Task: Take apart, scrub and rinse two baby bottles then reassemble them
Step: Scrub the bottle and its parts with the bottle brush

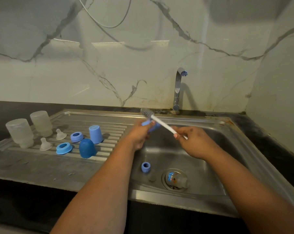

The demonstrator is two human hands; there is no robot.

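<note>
1. Sink [215,159]: bottle [177,180] lies over drain, blue ring [145,166] beside it.
2. Brush [161,123]: long axis runs from right hand [191,141] up-left across left hand [141,134].
3. Right fingers pinch the handle end; left fingers curl on a blue part [153,126], nearer the bristles.

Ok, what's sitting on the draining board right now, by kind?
Clear bottle bodies, upside down: 2
Clear teats: 2
Blue collar rings: 2
Blue caps: 2
Total: 8
</note>
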